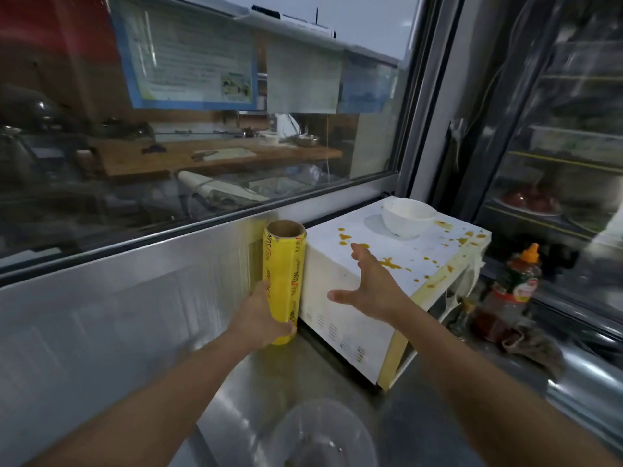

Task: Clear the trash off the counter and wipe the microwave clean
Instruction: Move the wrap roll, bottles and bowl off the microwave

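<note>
- I see my left hand (261, 315) wrapped round the lower part of a yellow roll of cling film (284, 281); that grip is closed on the roll, thumb across the front near its base.
- The roll stands upright on the steel desk (236, 392), long axis vertical, its open cardboard core facing up. It sits just beside the microwave's left side, and I cannot tell whether they touch.
- My right hand (369, 286) hovers with the grip released, fingers spread, over the near left edge of the microwave (357, 298); whether it touches the casing I cannot tell.
- The microwave is white, set at an angle on the desk, its vented side panel facing me and its long axis running away to the right. Orange-yellow splatters (387, 263) dot its top.
- A white bowl (406, 217) sits upright on the far part of the microwave's top.
- A clear plastic lid or container (320, 436) lies on the desk at the near edge, blurred.
- A sauce bottle (517, 284) with an orange cap stands to the right of the microwave, a crumpled brown rag (536, 348) near it.
</note>
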Demonstrator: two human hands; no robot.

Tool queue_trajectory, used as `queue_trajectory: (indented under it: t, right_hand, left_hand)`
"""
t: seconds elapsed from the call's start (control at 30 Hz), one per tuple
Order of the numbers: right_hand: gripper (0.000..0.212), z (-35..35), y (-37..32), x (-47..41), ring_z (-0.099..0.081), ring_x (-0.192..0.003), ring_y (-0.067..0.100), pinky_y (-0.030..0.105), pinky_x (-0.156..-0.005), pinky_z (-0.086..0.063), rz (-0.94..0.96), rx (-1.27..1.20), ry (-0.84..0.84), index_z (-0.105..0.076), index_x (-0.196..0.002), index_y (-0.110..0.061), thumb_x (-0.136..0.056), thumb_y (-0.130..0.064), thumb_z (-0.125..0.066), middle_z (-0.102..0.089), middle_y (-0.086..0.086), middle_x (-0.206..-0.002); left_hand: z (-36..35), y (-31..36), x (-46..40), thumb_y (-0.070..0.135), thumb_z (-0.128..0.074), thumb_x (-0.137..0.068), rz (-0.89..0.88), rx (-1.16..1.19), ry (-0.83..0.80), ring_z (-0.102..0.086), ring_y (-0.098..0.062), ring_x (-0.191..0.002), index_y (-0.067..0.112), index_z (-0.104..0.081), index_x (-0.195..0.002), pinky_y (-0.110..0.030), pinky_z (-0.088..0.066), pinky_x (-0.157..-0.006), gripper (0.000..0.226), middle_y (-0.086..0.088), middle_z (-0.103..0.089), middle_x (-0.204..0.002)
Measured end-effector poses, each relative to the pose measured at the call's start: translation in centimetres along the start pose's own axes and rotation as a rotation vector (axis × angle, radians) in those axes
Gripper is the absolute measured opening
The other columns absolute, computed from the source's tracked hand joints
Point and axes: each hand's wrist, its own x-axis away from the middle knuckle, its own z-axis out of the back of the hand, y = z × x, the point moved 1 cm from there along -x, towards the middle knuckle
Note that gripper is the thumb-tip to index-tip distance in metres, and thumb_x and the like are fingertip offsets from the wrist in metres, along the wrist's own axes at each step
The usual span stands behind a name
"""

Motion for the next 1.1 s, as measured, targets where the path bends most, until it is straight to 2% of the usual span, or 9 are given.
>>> queue_trajectory:
  t: [0.13,0.23,0.33,0.47,0.6,0.73,0.83,0.97,1.1]
  right_hand:
    - [0.106,1.0,0.0,5.5,-0.029,-0.138,0.017,0.029,-0.104,-0.028,-0.07,0.022,0.043,-0.01,-0.149,-0.023,-0.07,-0.042,-0.079,-0.026,0.0,-0.153]
    - [0.107,1.7,0.2,9.9,-0.028,-0.139,0.019,0.033,-0.109,-0.029,-0.14,0.032,0.057,-0.01,-0.149,-0.022,-0.069,-0.042,-0.079,-0.025,0.001,-0.154]
    - [0.107,2.5,0.4,14.2,-0.029,-0.139,0.02,0.038,-0.112,-0.03,-0.198,0.038,0.071,-0.011,-0.149,-0.021,-0.069,-0.041,-0.079,-0.025,0.003,-0.154]
    - [0.105,3.9,1.2,20.0,-0.031,-0.138,0.02,0.033,-0.109,-0.031,-0.246,0.127,0.132,-0.016,-0.148,-0.02,-0.068,-0.043,-0.079,-0.027,0.003,-0.154]
    - [0.101,5.9,2.9,24.9,-0.033,-0.136,0.022,0.025,-0.103,-0.029,-0.303,0.162,0.18,-0.016,-0.148,-0.018,-0.071,-0.043,-0.077,-0.026,0.006,-0.153]
    - [0.099,8.3,4.7,28.8,-0.035,-0.135,0.024,0.028,-0.102,-0.033,-0.363,0.139,0.21,-0.017,-0.147,-0.021,-0.071,-0.044,-0.076,-0.03,0.006,-0.151]
    - [0.096,10.2,6.4,31.3,-0.044,-0.128,0.025,0.033,-0.1,-0.042,-0.37,0.08,0.238,-0.021,-0.146,-0.023,-0.071,-0.04,-0.078,-0.039,0.008,-0.145]
    - [0.099,13.3,9.4,33.8,-0.038,-0.133,0.024,0.038,-0.107,-0.038,-0.369,0.071,0.263,-0.017,-0.147,-0.02,-0.071,-0.041,-0.078,-0.03,0.006,-0.151]
    - [0.095,17.6,13.8,35.8,-0.046,-0.124,0.021,0.038,-0.103,-0.042,-0.345,0.048,0.254,-0.02,-0.145,-0.023,-0.072,-0.039,-0.078,-0.034,0.004,-0.149]
  left_hand:
    - [-0.5,0.4,4.0,0.027,-0.084,-0.066,-0.012,0.028,-0.072,-0.043,-0.027,-0.126,0.017,-0.02,-0.144,-0.035,-0.043,-0.1,0.101,-0.012,-0.041,-0.14]
    - [-1.2,0.6,6.8,0.026,-0.083,-0.068,-0.033,0.06,-0.107,-0.044,-0.026,-0.125,0.018,-0.023,-0.144,-0.031,-0.044,-0.094,0.097,-0.012,-0.04,-0.142]
    - [-2.3,0.9,9.4,0.026,-0.083,-0.066,-0.057,0.091,-0.129,-0.046,-0.026,-0.124,0.016,-0.03,-0.14,-0.035,-0.045,-0.096,0.092,-0.012,-0.044,-0.139]
    - [-4.4,2.1,12.2,0.033,-0.083,-0.064,-0.08,0.065,-0.185,-0.047,-0.026,-0.125,0.017,-0.03,-0.141,-0.029,-0.043,-0.091,0.095,-0.01,-0.045,-0.14]
    - [-7.0,4.5,14.4,0.033,-0.084,-0.065,-0.102,0.105,-0.277,-0.046,-0.028,-0.124,0.018,-0.03,-0.141,-0.036,-0.045,-0.095,0.095,-0.011,-0.044,-0.14]
    - [-9.3,6.9,16.2,0.033,-0.084,-0.065,-0.148,0.109,-0.336,-0.048,-0.028,-0.123,0.02,-0.027,-0.141,-0.042,-0.044,-0.099,0.096,-0.011,-0.044,-0.139]
    - [-11.1,9.2,17.2,0.035,-0.083,-0.066,-0.182,0.062,-0.35,-0.05,-0.029,-0.12,0.02,-0.028,-0.14,-0.041,-0.043,-0.1,0.094,-0.011,-0.046,-0.137]
    - [-14.7,13.1,18.4,0.038,-0.08,-0.069,-0.203,0.026,-0.357,-0.05,-0.029,-0.121,0.022,-0.025,-0.143,-0.041,-0.045,-0.097,0.093,-0.009,-0.043,-0.141]
    - [-19.9,17.6,19.7,0.037,-0.08,-0.069,-0.173,0.065,-0.365,-0.051,-0.027,-0.118,0.023,-0.023,-0.143,-0.037,-0.046,-0.092,0.094,-0.007,-0.043,-0.141]
